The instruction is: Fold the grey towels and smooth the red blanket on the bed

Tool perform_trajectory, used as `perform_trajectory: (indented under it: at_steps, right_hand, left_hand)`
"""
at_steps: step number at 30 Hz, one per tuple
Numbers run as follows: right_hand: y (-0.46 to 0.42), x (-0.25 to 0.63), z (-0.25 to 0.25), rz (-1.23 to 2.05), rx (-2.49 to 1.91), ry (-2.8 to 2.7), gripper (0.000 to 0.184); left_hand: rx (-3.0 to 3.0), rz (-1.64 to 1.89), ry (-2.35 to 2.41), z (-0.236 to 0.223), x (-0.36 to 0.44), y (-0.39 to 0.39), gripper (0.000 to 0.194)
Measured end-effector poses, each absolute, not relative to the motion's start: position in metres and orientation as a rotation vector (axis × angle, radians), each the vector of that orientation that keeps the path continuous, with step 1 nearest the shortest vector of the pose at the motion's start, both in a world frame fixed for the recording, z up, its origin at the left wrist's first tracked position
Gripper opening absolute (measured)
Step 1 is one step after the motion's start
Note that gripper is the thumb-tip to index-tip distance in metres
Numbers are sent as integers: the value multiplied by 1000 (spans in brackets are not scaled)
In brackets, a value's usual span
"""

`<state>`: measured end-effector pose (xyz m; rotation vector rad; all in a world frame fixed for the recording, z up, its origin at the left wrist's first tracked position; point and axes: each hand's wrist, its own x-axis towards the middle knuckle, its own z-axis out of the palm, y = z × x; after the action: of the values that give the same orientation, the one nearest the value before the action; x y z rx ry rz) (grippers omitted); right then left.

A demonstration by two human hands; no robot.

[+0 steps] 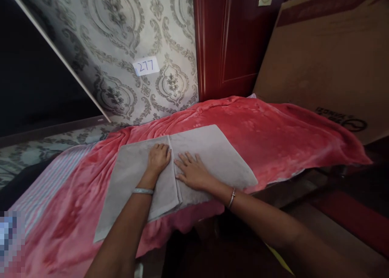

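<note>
A grey cloth (212, 148) lies spread over the pink-red blanket (243, 120), with a folded-over section on its left side whose edge runs down the middle. My left hand (159, 158) rests on that section with its fingers curled in at the edge, closed on the cloth. Just right of the edge, my right hand (193, 172) lies flat on the grey cloth, fingers spread. Each wrist wears a bracelet.
A large cardboard box (322, 59) leans at the right beside a dark red door (226, 39). A dark screen (39, 71) stands at the left. A paper label (146, 66) is stuck on the patterned wall (121, 22). Striped fabric (57, 176) shows at the left.
</note>
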<state>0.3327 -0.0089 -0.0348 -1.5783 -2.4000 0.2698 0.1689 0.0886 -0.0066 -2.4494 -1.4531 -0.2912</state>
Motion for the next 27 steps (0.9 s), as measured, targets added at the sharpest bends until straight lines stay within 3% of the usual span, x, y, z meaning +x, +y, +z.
perform_trajectory:
  at_steps: [8,15,27]
  right_hand:
    - [-16,406,-40,207,-1825,-2297,63]
    - [-56,503,-66,45,-2122,-2002,58]
    - [-65,524,-96,-85,-1972,-1766,58]
  left_hand:
    - [-2501,-130,-1510,2,171,77,44]
    - [-2625,-183,-1547,-29,151,-9,60]
    - [-2527,-219,-1678,-43,166,-47,69]
